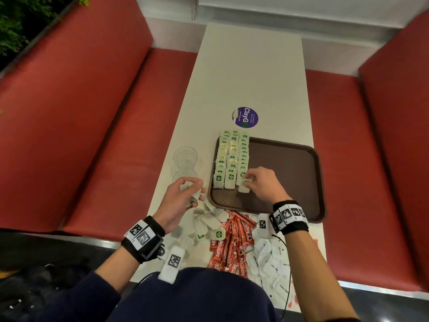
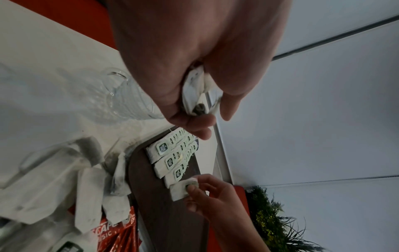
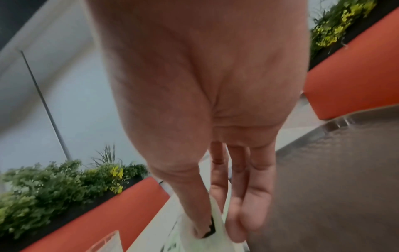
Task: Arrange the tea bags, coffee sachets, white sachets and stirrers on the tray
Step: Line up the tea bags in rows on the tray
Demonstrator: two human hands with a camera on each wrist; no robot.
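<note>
A brown tray (image 1: pixel 290 163) lies on the white table. Three rows of green-tagged tea bags (image 1: pixel 232 156) fill its left side. My right hand (image 1: pixel 249 182) pinches one tea bag (image 1: pixel 245 185) by its tag at the near end of the right row, down on the tray; the same bag (image 2: pixel 181 189) shows in the left wrist view. My left hand (image 1: pixel 190 191) hovers left of the tray and grips a bunch of tea bags (image 2: pixel 198 92). Loose tea bags (image 1: pixel 209 221), red coffee sachets (image 1: pixel 232 242) and white sachets (image 1: pixel 271 259) lie heaped near the table's front edge.
Two clear glasses (image 1: pixel 185 159) stand left of the tray, close to my left hand. A round purple sticker (image 1: pixel 245 117) lies beyond the tray. Red bench seats (image 1: pixel 116 135) flank the table. The tray's right half (image 1: pixel 292 182) is bare.
</note>
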